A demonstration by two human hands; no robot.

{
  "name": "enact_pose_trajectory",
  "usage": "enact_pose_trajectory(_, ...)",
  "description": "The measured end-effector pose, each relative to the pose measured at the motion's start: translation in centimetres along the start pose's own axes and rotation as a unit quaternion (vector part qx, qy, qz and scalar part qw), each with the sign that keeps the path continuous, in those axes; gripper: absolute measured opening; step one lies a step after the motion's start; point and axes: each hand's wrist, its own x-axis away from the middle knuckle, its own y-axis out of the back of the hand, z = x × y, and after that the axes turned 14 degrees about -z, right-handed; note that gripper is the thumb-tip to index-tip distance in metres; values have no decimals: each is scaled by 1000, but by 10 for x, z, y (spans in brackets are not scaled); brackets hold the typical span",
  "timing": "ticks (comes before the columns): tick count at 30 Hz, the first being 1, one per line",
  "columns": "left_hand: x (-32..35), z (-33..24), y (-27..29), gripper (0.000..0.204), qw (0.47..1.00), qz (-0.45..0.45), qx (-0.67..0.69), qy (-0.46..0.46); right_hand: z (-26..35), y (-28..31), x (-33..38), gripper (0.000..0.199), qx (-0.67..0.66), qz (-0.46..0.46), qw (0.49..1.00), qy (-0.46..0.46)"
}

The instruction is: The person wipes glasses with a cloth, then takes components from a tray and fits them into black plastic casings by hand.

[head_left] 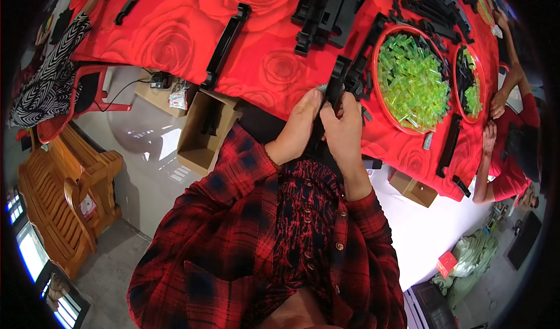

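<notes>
A long black plastic part [336, 78] is held upright between my two hands at the near edge of the table. My left hand [296, 126] grips its left side, with the thumb along it. My right hand [343, 129] is closed on the other side, thumb and fingers pinched against the part. Whether a small piece sits between those fingers cannot be seen. Just right of my hands stands a red round basin [375, 78] full of small translucent yellow-green plastic pieces [411, 84]. Another long black part [226, 46] lies on the table to the left.
A red rose-patterned tablecloth [169, 43] covers the table. Stacked black parts [332, 11] lie beyond my hands. A smaller red basin [457, 90] holds black and green pieces. Cardboard boxes [195, 136] stand below the edge. Another person's arm [487, 154] is at right; a wooden bench [58, 195] stands left.
</notes>
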Motion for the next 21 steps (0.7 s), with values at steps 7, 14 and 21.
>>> enact_pose_trajectory(7, -2, 10, 5, 39, 1000, 16, -9, -22, 7, 6, 3, 17, -58, 4, 996, -61)
enact_pose_trajectory(14, 1, -13, 1, 38, 990, 36, 43, 131, 17, 24, -3, 22, -45, 68, 993, -81)
enact_pose_trajectory(21, 4, -26, -1, 36, 970, 30, 105, 217, 27, 30, -3, 9, -104, 84, 987, -87)
